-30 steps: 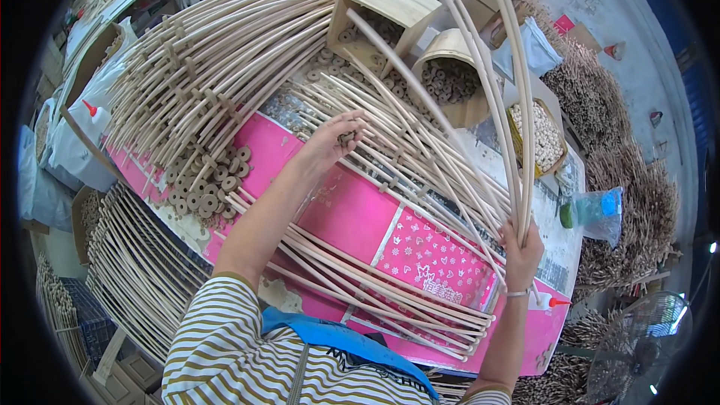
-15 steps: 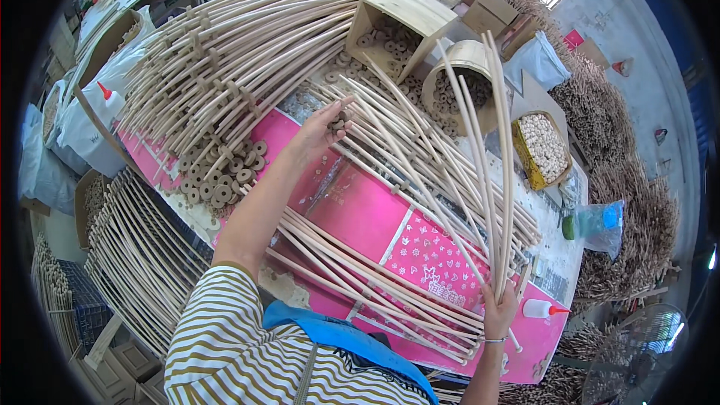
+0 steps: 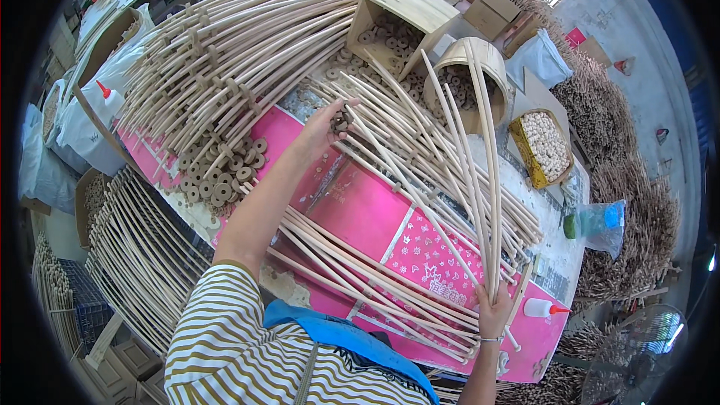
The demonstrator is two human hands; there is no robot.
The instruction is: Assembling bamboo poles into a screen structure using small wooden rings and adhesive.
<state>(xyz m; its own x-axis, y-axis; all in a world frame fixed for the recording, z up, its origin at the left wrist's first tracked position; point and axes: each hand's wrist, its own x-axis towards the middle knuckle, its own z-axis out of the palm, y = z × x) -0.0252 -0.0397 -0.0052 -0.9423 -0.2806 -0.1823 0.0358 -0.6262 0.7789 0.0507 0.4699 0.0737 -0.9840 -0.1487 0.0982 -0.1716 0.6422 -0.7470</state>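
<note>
My left hand (image 3: 324, 127) is closed around several small brown wooden rings (image 3: 341, 121), above the near ends of a pile of pale rods. Down at the right, my right hand (image 3: 493, 316) grips several long wooden rods (image 3: 491, 202) near their lower ends. They stand up and fan out slightly, their tips reaching the round wooden tub (image 3: 487, 67). Beneath them lies the pile of rods (image 3: 420, 157), some with rings on them. More bare rods (image 3: 375, 270) lie along the near side of the pink tabletop (image 3: 345, 199).
Rods with rings (image 3: 247, 52) are stacked at the far left, beside loose rings (image 3: 217, 180). A wooden box (image 3: 409, 11) of rings lies on its side at the back. A yellow container (image 3: 531, 157) holds small pale pieces. A white glue bottle (image 3: 536, 307) lies near the right edge.
The upright rods in my right hand have swung to the left, and that hand has shifted slightly left. My left hand has turned a little, showing more of the rings.
</note>
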